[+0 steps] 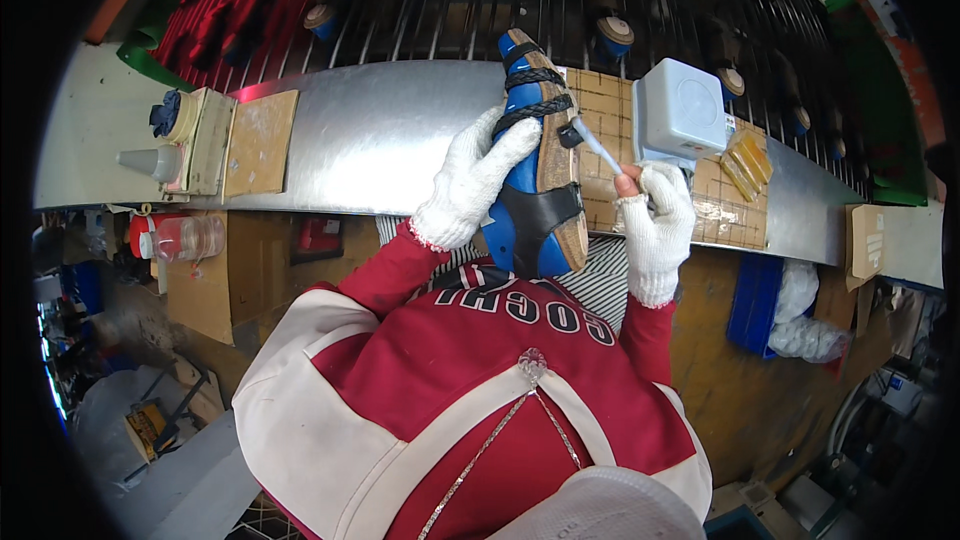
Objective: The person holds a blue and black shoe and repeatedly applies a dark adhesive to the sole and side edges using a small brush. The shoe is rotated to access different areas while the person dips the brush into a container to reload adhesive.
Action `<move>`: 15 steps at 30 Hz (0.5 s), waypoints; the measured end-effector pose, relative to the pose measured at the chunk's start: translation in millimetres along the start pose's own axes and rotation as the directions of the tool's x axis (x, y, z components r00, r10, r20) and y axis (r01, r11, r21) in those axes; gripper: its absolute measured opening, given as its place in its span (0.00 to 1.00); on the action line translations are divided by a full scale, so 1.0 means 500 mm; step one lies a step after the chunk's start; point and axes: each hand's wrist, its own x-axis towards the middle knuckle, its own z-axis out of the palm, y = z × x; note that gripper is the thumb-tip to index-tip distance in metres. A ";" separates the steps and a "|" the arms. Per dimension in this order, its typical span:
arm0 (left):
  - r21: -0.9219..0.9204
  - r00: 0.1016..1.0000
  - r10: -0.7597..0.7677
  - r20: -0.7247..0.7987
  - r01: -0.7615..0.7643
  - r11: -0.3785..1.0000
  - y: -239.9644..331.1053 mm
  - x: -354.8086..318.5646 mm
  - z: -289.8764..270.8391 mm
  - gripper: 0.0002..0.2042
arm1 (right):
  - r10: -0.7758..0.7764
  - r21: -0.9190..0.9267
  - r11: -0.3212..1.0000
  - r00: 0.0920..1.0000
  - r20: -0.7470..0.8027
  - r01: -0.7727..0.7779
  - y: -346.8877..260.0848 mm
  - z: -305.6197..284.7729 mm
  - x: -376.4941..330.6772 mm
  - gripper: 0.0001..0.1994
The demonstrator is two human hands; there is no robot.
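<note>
My left hand (470,180), in a white knit glove, grips a sandal (558,165) by its side. The sandal has black braided straps, a wide black strap, and a tan sole; it sits on a blue shoe last (517,235). It is tilted above the front edge of the bench. My right hand (662,215), also gloved but with bare fingertips showing, pinches a slim whitish brush-like tool (600,147). That tool's tip meets the sandal beside a small black strap end (570,134). Whether it carries any liquid cannot be made out.
A pale grey box-shaped dispenser (680,105) stands on a gridded brown board (605,100), near a yellowish block (746,166). Behind the metal bench (370,130) runs a rack of metal rods (440,10) bearing more shoes on lasts. A grey cone (150,162) lies at left.
</note>
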 end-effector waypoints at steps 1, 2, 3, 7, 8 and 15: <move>0.008 1.000 -0.009 -0.005 0.010 1.000 -0.001 -0.001 0.000 0.29 | -0.042 -0.073 0.996 0.999 -0.009 0.041 0.001 0.002 0.005 0.10; 0.016 1.000 -0.017 -0.011 0.017 1.000 -0.002 -0.001 -0.001 0.29 | -0.088 -0.151 0.985 0.996 -0.018 0.084 -0.001 0.004 0.008 0.10; 0.024 1.000 -0.023 -0.017 0.024 0.999 -0.003 -0.002 -0.001 0.29 | -0.106 -0.214 0.972 0.994 -0.031 0.097 -0.003 0.005 0.010 0.10; 0.053 0.999 -0.023 -0.033 0.025 0.998 -0.004 -0.003 -0.007 0.29 | -0.287 -0.421 0.880 0.953 -0.096 0.222 -0.009 0.015 0.018 0.09; 0.053 0.999 -0.021 -0.030 0.022 0.998 -0.004 -0.003 -0.010 0.29 | -0.302 -0.430 0.874 0.946 -0.118 0.225 -0.010 0.019 0.019 0.09; 0.087 0.999 0.028 -0.023 -0.026 0.996 0.000 0.012 -0.021 0.28 | -0.280 -0.328 0.909 0.960 -0.021 0.258 0.004 0.008 0.016 0.08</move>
